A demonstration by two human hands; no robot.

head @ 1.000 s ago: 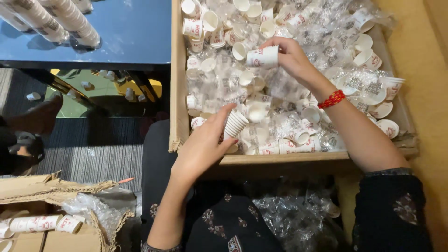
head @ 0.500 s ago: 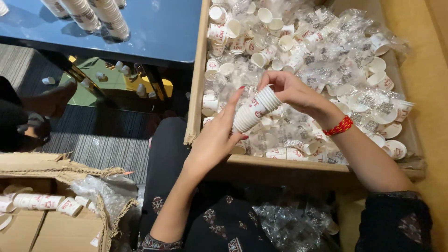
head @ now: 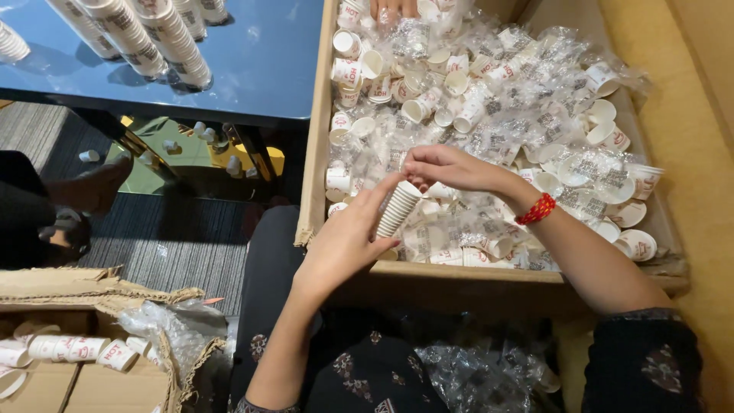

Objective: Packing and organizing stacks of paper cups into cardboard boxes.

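Observation:
My left hand (head: 345,243) grips a short stack of small white paper cups (head: 397,208), tilted, over the near edge of a big cardboard box (head: 315,153). My right hand (head: 447,167), with a red band at the wrist, has its fingertips pinched at the top of that stack. The box is full of loose small paper cups (head: 459,92) mixed with crumpled clear plastic wrappers (head: 535,115).
Another person's fingers (head: 394,8) reach into the box at its far end. Long stacks of cups (head: 130,30) lie on a blue glass table at the upper left. An open cardboard carton (head: 76,352) with cups and plastic sits lower left. Plastic wrap (head: 474,375) lies in my lap.
My right hand brought a single cup from the middle of the box to the stack in my left hand and pushed it on. The view shifted slightly.

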